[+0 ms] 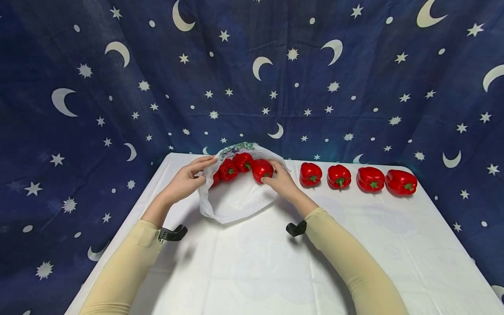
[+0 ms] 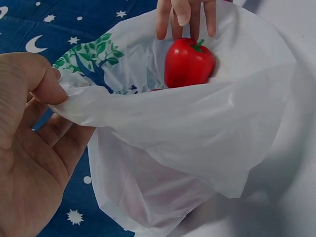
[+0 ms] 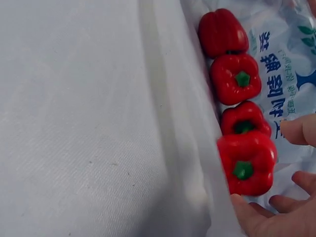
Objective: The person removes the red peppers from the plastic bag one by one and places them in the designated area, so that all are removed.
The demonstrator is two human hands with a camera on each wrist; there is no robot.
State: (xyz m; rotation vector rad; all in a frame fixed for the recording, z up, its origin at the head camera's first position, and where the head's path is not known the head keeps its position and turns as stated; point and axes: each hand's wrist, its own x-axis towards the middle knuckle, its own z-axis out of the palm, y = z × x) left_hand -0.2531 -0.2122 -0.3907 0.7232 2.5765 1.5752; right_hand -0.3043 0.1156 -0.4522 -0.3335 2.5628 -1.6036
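A white plastic bag (image 1: 232, 216) printed with a green tree lies with its mouth spread wide. My left hand (image 2: 34, 128) pinches its rim between thumb and fingers. Inside, several red bell peppers (image 3: 235, 79) with green stems sit in a row. My right hand (image 1: 281, 179) reaches into the mouth from the right, around the near end of that row. Its fingers (image 2: 211, 19) look straight and spread, with tips right at the closest bell pepper (image 2: 187, 64). In the right wrist view, the thumb stands apart from this pepper (image 3: 247, 163).
Several more red bell peppers (image 1: 339, 176) stand in a row on the white tablecloth (image 1: 256, 271), right of the bag. Behind the table hangs a dark blue cloth (image 1: 244, 61) with moons and stars. Dark printed characters (image 3: 276, 89) mark the bag's inner wall.
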